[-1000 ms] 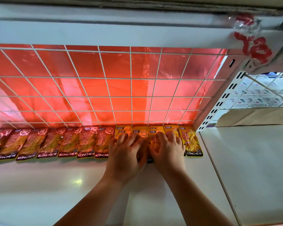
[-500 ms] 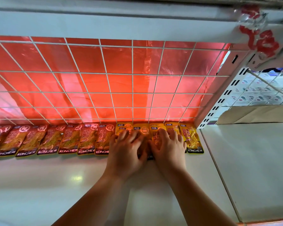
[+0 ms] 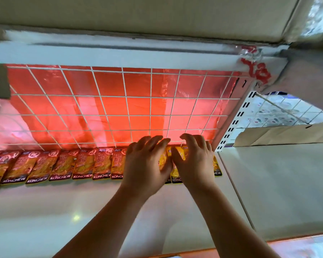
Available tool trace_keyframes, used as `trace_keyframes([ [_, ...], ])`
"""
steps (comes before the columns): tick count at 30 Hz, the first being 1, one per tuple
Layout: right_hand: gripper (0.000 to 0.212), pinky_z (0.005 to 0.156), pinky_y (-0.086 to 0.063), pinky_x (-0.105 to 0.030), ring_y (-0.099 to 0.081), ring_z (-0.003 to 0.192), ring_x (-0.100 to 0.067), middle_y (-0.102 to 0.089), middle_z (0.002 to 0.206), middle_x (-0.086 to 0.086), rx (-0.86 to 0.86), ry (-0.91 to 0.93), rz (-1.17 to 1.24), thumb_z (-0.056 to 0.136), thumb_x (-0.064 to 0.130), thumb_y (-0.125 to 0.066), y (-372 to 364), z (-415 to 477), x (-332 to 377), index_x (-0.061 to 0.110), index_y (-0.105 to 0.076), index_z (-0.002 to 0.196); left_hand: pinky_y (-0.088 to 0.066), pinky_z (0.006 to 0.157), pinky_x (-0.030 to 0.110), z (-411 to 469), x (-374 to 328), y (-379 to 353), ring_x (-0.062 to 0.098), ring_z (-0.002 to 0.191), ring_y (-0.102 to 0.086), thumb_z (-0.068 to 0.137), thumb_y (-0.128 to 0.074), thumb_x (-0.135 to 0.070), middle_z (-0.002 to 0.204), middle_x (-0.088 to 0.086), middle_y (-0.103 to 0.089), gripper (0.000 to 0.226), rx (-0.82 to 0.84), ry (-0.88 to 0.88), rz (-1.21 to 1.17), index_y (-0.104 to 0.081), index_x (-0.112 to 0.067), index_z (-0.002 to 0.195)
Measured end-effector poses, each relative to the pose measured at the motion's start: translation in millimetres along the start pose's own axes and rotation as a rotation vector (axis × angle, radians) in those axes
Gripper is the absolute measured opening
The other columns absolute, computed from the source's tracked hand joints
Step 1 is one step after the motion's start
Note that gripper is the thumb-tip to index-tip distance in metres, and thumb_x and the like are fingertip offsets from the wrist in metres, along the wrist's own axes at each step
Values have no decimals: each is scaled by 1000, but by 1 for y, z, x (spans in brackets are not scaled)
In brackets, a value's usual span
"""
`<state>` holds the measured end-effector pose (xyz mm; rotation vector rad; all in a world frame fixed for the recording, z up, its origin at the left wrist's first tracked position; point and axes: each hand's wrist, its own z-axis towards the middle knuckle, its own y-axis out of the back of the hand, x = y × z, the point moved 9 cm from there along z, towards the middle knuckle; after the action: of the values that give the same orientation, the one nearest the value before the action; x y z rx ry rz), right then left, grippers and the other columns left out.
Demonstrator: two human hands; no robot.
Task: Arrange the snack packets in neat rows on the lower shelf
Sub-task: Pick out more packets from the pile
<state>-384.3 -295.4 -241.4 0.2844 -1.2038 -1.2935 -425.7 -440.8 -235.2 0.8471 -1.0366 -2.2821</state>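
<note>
The white lower shelf (image 3: 73, 211) runs from the left edge to a slotted upright at the right, and a white wire grid (image 3: 108, 108) backed with shiny red foil stands along its far side. A row of red snack packets (image 3: 63, 165) lies flat against the foot of the grid, side by side, with the printed brand names on the near ends. The leftmost packets are cut off by the frame edge. At the right end of that row both hands lie palm down over the yellow snack packets (image 3: 176, 176), which fill the far right corner of the shelf. The left hand (image 3: 145, 164) has its fingers spread and nearly straight, reaching to the base of the grid, and its thumb presses on a yellow packet. The right hand (image 3: 196, 162), just beside it, has its fingers arched and loosely apart, with its thumb on the same cluster. Neither hand closes around a packet. The hands hide most of the yellow packets, so their number and alignment cannot be made out; only the near edges and one corner (image 3: 217, 169) show.
</note>
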Motion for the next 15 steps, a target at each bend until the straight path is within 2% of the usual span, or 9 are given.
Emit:
trace_keyframes([
  [4, 42, 89, -46, -41, -56, 105, -28, -61, 112, 2, -189, 50, 114, 85, 49, -50, 74, 15, 41, 25, -63, 117, -47, 97, 44, 35, -40, 64, 23, 123, -60, 88, -58, -40, 131, -3, -66, 48, -103, -104, -80, -66, -22, 131],
  [9, 35, 88, -48, -41, -56, 100, -25, -62, 109, 3, -348, 116, 119, 83, 37, -59, 176, 23, 89, 23, -64, 115, -51, 96, 47, 64, -96, 138, 21, 119, -65, 88, -60, -33, 128, -5, -69, 45, -222, -285, -262, -68, -18, 130],
  [15, 26, 86, -50, -43, -58, 95, -24, -59, 101, 4, -487, 173, 45, 82, 30, -64, 283, 9, 118, 26, -64, 107, -51, 96, 38, 86, -169, 191, 22, 115, -66, 92, -62, -31, 126, -3, -71, 42, -306, -467, -383, -68, -19, 132],
])
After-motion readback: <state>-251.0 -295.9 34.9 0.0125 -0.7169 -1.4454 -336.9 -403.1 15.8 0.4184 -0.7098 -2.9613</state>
